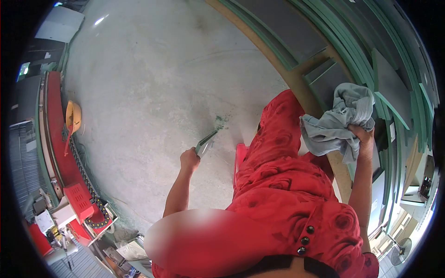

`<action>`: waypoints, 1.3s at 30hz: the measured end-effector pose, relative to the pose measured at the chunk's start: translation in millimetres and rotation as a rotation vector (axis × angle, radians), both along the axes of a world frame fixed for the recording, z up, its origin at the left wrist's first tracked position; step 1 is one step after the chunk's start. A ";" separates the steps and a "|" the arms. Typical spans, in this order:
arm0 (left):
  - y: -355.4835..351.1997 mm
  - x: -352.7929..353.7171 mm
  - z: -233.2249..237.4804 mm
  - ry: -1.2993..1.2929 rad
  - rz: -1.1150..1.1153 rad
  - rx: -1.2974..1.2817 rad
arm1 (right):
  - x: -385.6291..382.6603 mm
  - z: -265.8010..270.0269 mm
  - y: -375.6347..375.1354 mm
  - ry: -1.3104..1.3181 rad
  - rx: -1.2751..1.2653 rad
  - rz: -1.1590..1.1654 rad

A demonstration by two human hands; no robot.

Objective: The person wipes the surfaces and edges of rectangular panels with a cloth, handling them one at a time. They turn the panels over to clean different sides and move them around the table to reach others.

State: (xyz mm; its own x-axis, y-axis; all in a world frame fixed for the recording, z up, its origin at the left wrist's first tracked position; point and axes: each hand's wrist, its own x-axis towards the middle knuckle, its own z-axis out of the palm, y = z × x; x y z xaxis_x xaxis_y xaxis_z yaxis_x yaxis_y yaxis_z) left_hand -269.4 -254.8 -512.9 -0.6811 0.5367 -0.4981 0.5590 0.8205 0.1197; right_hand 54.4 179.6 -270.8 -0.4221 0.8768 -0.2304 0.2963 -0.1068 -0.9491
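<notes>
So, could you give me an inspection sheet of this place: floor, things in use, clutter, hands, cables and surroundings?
Surface: grey floor, scuffed and marked.
Job's things: flat strip, material unclear; grey-blue cloth, bunched.
Clutter: green fragments on the floor near the strip's far end.
Hands: left hand grips the strip; right hand grips the cloth.
Cables: black cable chain beside the red machine.
Surroundings: stacked green-edged sheets at right; fan at lower right.
</notes>
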 end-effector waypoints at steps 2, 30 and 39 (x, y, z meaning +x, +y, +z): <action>7.0 -3.0 6.3 0.004 -0.017 -0.008 | 3.3 -2.3 0.9 0.005 -0.034 0.025; 71.0 -18.4 -11.1 -0.072 -0.134 -0.248 | 2.2 -4.0 -4.0 0.068 -0.078 -0.072; -81.4 -29.8 50.8 0.011 0.245 -0.009 | 3.8 -5.9 -0.8 0.118 -0.124 -0.071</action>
State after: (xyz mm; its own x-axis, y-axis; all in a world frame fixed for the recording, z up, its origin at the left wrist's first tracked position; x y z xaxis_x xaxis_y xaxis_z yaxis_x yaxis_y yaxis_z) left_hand -299.2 -336.2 -462.1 -0.7959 0.3499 -0.4941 0.3439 0.9329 0.1066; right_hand 58.2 178.8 -276.7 -0.3907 0.8734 -0.2907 0.1707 -0.2416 -0.9552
